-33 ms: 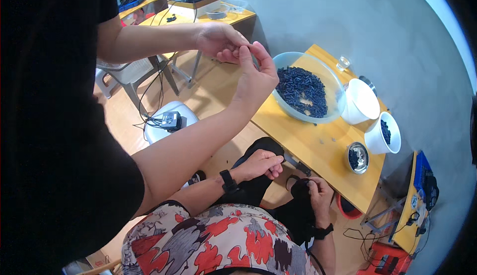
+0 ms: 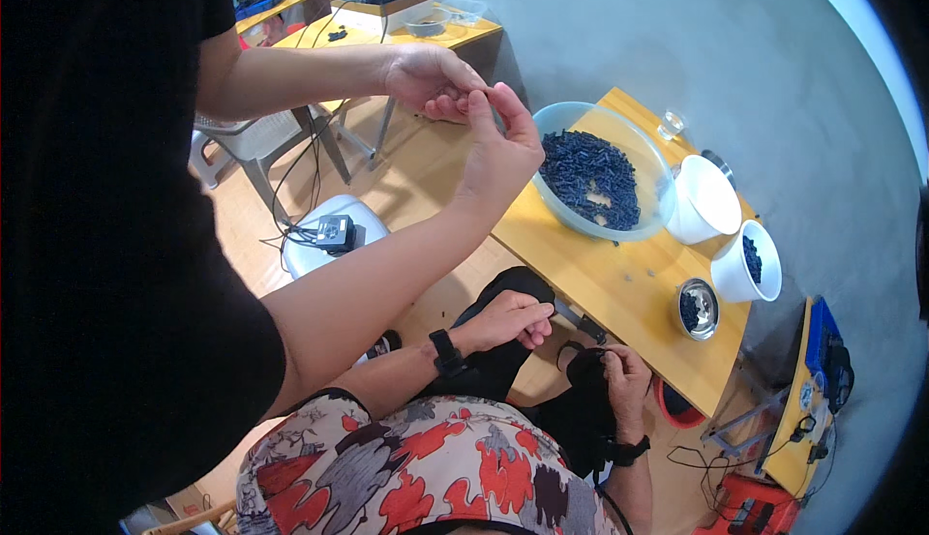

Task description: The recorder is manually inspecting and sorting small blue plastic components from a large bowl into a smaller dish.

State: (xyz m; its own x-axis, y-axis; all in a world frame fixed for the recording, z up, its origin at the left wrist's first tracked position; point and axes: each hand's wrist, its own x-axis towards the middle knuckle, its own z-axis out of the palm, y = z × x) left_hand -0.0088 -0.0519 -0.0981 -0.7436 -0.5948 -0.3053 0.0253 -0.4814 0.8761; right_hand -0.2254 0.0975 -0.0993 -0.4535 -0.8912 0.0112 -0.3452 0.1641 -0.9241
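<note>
My left hand (image 2: 510, 321), with a black band on its wrist, is over my dark trouser leg, thumb pressed to curled fingers. Anything in it is too small to make out. My right hand (image 2: 627, 374) rests by my other knee, below the table's near edge, fingers pinched together near a small dark bit I cannot name. On the yellow table (image 2: 627, 293), a large translucent bowl (image 2: 660, 163) holds many small dark-blue ribbed pieces (image 2: 585, 172). A small metal bowl (image 2: 709, 312) with some dark pieces stands nearest my right hand.
A black-clad person stands at left; their two hands (image 2: 464, 104) meet fingertip to fingertip above the floor. Two white tubs (image 2: 709, 201) and a clear cup (image 2: 670, 126) stand beyond the bowl. A red basin (image 2: 674, 411) is under the table. A stool (image 2: 358, 211) bears a black box with cables.
</note>
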